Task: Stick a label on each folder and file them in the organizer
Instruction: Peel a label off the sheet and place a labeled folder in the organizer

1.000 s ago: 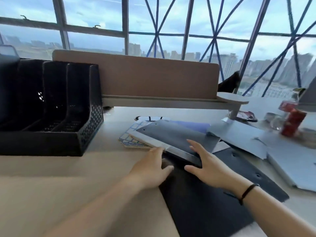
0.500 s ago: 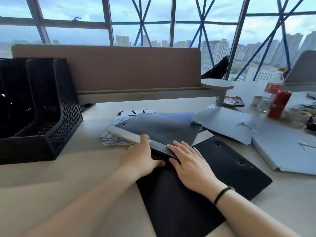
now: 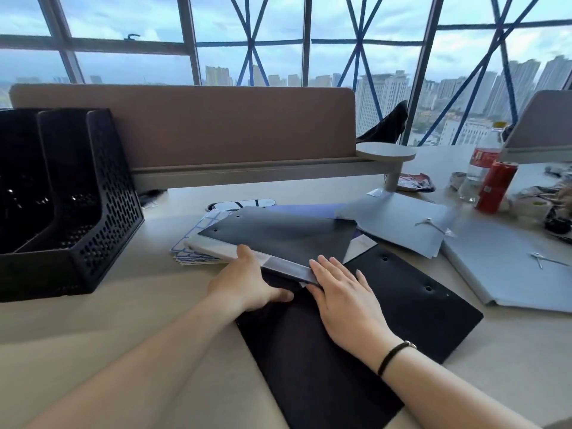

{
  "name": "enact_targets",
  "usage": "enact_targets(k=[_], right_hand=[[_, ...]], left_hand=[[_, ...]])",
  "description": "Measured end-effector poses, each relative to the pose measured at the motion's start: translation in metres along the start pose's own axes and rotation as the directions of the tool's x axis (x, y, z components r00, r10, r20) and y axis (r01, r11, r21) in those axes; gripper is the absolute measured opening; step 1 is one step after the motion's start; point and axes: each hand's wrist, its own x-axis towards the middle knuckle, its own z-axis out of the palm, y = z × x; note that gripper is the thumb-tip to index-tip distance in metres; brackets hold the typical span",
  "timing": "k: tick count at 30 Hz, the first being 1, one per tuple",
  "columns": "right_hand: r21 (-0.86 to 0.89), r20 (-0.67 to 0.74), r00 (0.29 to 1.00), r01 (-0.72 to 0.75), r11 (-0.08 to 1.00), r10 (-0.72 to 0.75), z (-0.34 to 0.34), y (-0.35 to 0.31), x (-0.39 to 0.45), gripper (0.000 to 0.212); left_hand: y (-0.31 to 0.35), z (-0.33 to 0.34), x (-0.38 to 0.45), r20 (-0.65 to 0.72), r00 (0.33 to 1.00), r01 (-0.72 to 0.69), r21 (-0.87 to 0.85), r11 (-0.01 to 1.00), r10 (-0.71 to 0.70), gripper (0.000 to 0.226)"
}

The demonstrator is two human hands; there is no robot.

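High above a city skyline, a pale desk point(image 3: 93, 329) by a wall of windows is strewn with folders. A person's left hand point(image 3: 244, 284) curls at the near edge of a black folder point(image 3: 278, 233), thumb on its grey spine; how tightly it holds cannot be told. The right hand point(image 3: 343, 292) lies flat, fingers straight, pressing where that spine meets a second black cover point(image 3: 402, 308) spread open across the desk towards the viewer.

The folder looks thin, light and springy, a plastic sheet likely to flex and slide on the smooth top; the stiff spine appears the surest place to take hold, with a flat palm steadying the cover while a label goes on. No label is visible on it yet.

Label sheets point(image 3: 198, 239), white with blue borders, poke out from under the folder's far left corner, so they would seemingly have to be pulled free first. A black mesh organizer point(image 3: 105, 209) stands at the left, well apart from the hands, with bare desk between. To the right lie grey folders point(image 3: 495, 267) with metal fasteners, overlapping one another, and beyond them a red can point(image 3: 495, 187), a bottle point(image 3: 483, 159) and small clutter. A brown partition point(image 3: 216, 125) closes off the back of the desk.
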Motion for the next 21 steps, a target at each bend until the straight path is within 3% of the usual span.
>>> enact_targets(k=[3, 6, 10, 13, 17, 21], right_hand=[[-0.022, -0.039, 0.999, -0.001, 1.0, 0.001, 0.0, -0.004, 0.001, 0.052], [-0.015, -0.082, 0.997, -0.015, 1.0, 0.014, -0.003, -0.006, 0.002, 0.051], [0.037, -0.128, 0.992, -0.016, 0.999, 0.021, -0.014, -0.008, 0.008, 0.05], [0.062, -0.165, 0.986, -0.012, 0.998, 0.022, -0.027, -0.008, 0.017, 0.047], [-0.049, -0.167, 0.986, -0.008, 0.999, 0.0, -0.038, -0.006, 0.022, 0.045], [-0.082, -0.146, 0.989, 0.004, 0.997, -0.015, -0.035, -0.011, 0.019, 0.048]], left_hand=[[0.003, -0.004, -0.002, 0.062, 0.998, 0.005, -0.014, 1.0, -0.004, 0.108], [0.004, -0.008, -0.005, 0.118, 0.993, -0.012, -0.08, 0.997, 0.022, 0.099], [0.001, -0.025, -0.023, 0.204, 0.975, -0.067, -0.11, 0.992, 0.089, 0.053], [-0.009, -0.044, -0.041, 0.253, 0.956, -0.101, -0.185, 0.978, 0.147, 0.037], [-0.041, -0.065, -0.074, 0.3, 0.948, 0.001, -0.326, 0.945, 0.102, 0.023], [-0.085, -0.083, -0.109, 0.314, 0.949, 0.091, -0.371, 0.924, 0.033, 0.021]])
